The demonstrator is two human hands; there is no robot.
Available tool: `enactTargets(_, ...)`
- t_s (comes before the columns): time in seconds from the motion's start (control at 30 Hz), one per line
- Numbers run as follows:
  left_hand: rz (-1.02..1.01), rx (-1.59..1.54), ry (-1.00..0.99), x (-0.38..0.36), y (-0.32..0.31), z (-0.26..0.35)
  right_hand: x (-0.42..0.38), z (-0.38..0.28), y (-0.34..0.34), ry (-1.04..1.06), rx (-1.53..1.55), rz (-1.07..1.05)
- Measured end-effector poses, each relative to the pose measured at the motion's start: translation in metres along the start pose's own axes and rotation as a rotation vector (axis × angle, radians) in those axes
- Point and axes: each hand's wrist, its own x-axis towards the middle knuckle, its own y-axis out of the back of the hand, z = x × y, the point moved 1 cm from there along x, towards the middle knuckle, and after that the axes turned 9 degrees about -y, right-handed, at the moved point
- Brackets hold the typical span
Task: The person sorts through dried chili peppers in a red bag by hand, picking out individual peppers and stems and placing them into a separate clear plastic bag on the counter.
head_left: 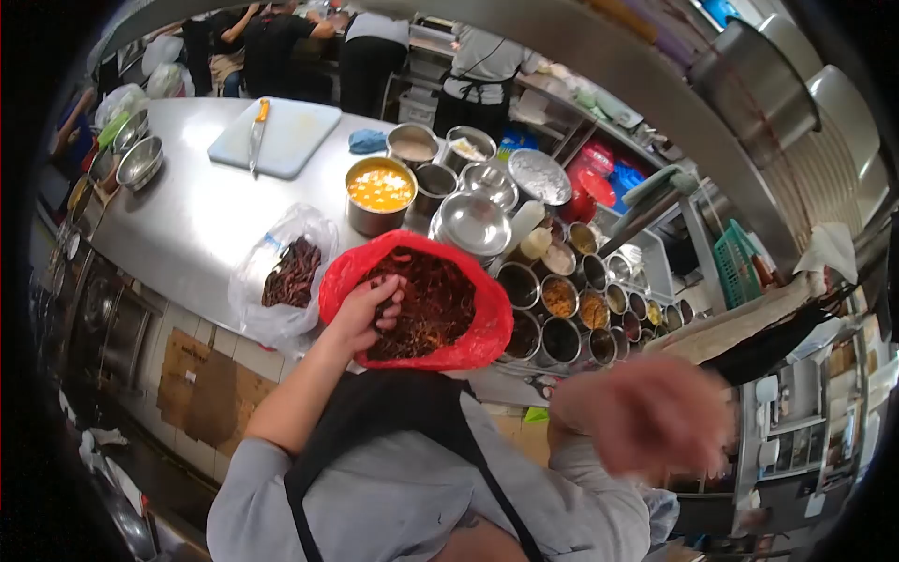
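Red bag (494,328) at near edge of counter (201,206), mouth wide open, dark red dried chilies (435,295) inside. Left hand (370,312) over left part of red bag's mouth, at the chilies, fingers curled in; cannot tell if clamped on any. Right hand (646,412) raised, well right of red bag and nearer the body, motion-blurred; cannot tell if fingers are apart or together.

Just left of red bag: clear plastic bag (323,228), open, more dark dried pods (292,272) in it. Just beyond red bag: steel pot (375,223) with yellow food (381,183). Beyond and slightly right of red bag: shiny round steel lid or bowl (473,225). Right of red bag: rows of small steel tubs, one with orange-brown bits (559,298). Well beyond red bag, to the left: white cutting board (309,136), knife (257,140) lying on it, yellow handle pointing away. Blue cloth (367,141) between board and pot. Other people, one in grey top (489,54), far beyond red bag.
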Motion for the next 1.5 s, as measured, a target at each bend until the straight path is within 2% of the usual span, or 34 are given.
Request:
enactTargets(0.03, 0.008, 0.003, -0.006, 0.0, 0.0, 0.001, -0.031, 0.009, -0.003, -0.201, -0.056, -0.325)
enactTargets(0.1, 0.009, 0.016, -0.009, 0.002, 0.004, 0.001, -0.087, 0.015, -0.056, -0.613, 0.047, -0.612)
enactTargets(0.13, 0.051, 0.035, -0.015, 0.0, 0.005, 0.002, -0.139, 0.04, -0.069, -0.772, 0.08, -0.765)
enactTargets(0.17, 0.084, 0.067, -0.032, -0.001, 0.005, 0.004, -0.191, 0.066, -0.068, -0.974, 0.073, -0.846)
enactTargets(0.2, 0.098, 0.105, -0.058, -0.002, 0.009, 0.004, -0.233, 0.089, -0.064, -1.114, 0.02, -0.793)
enactTargets(0.23, 0.123, 0.124, -0.068, -0.004, 0.011, 0.005, -0.258, 0.107, -0.06, -1.242, -0.04, -0.741)
enactTargets(0.27, 0.142, 0.174, -0.086, -0.006, 0.011, 0.006, -0.264, 0.118, -0.055, -1.299, -0.063, -0.785)
enactTargets(0.3, 0.152, 0.23, -0.105, -0.008, 0.011, 0.008, -0.268, 0.122, -0.052, -1.35, -0.089, -0.822)
enactTargets(0.4, 0.166, 0.251, -0.141, -0.006, 0.012, 0.009, -0.258, 0.109, -0.061, -1.216, -0.141, -1.169)
enactTargets(0.5, 0.234, 0.309, -0.157, -0.003, 0.008, 0.009, -0.269, 0.088, -0.079, -1.18, -0.005, -1.285)
enactTargets(0.53, 0.256, 0.35, -0.167, -0.001, 0.013, 0.008, -0.267, 0.079, -0.087, -1.222, 0.0, -1.399)
enactTargets(0.63, 0.274, 0.39, -0.198, 0.0, 0.014, 0.008, -0.267, 0.053, -0.096, -1.055, -0.184, -1.597)
enactTargets(0.77, 0.278, 0.468, -0.233, -0.001, 0.018, 0.005, -0.287, 0.069, -0.093, -1.295, 0.111, -1.413)
enactTargets(0.83, 0.256, 0.564, -0.205, 0.0, 0.018, 0.003, -0.264, 0.073, -0.093, -1.596, 0.241, -1.213)
enactTargets(0.9, 0.181, 0.624, -0.219, 0.003, 0.013, 0.0, -0.266, 0.082, -0.09, -1.782, 0.408, -1.0)
enactTargets(1.03, 0.065, 0.786, -0.232, 0.004, -0.003, 0.001, -0.265, 0.088, -0.087, -1.887, 0.458, -0.888)
enactTargets(1.13, 0.066, 0.815, -0.22, 0.011, 0.002, -0.004, -0.264, 0.085, -0.087, -1.733, 0.261, -0.986)
enactTargets(1.2, 0.146, 0.765, -0.244, 0.012, 0.003, -0.006, -0.265, 0.082, -0.084, -1.729, 0.322, -0.98)
enactTargets(1.27, 0.19, 0.603, -0.208, 0.012, 0.004, -0.006, -0.26, 0.072, -0.083, -1.5, 0.31, -0.954)
enactTargets(1.33, 0.145, 0.563, -0.27, 0.014, 0.003, -0.007, -0.259, 0.07, -0.076, -1.478, 0.212, -1.131)
enactTargets(1.43, 0.094, 0.548, -0.305, 0.014, -0.003, -0.008, -0.261, 0.071, -0.073, -1.354, 0.073, -1.135)
enactTargets(1.5, 0.08, 0.504, -0.278, 0.015, -0.004, -0.007, -0.257, 0.068, -0.073, -1.367, 0.112, -1.075)
